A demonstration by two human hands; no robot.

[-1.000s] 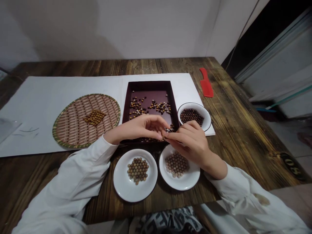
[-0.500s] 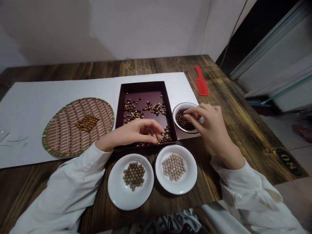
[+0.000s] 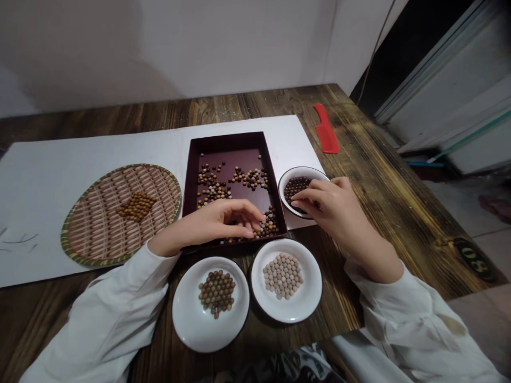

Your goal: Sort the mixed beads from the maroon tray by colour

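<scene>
My left hand (image 3: 213,223) rests inside the dark maroon tray (image 3: 223,139), its curled fingertips beside a heap of mixed beads (image 3: 268,226). More brown, dark and pale beads lie scattered across the tray floor. My right hand (image 3: 331,205) is over the small white bowl (image 3: 297,171), fingertips among its dark brown beads (image 3: 296,187). Whether either hand pinches a bead is hidden. Near the tray's front edge are a white plate (image 3: 286,314) of pale beads and another white plate (image 3: 209,340) of brown beads.
A round woven bamboo tray (image 3: 120,255) holds a small patch of golden beads and lies on white paper (image 3: 40,213) left of the maroon tray. A red comb (image 3: 325,130) lies on the wooden table (image 3: 379,213) at the back right.
My right hand has moved from beside my left hand at the tray to the small bowl, dipping lower there over the last half second. My left hand has stayed in the tray.
</scene>
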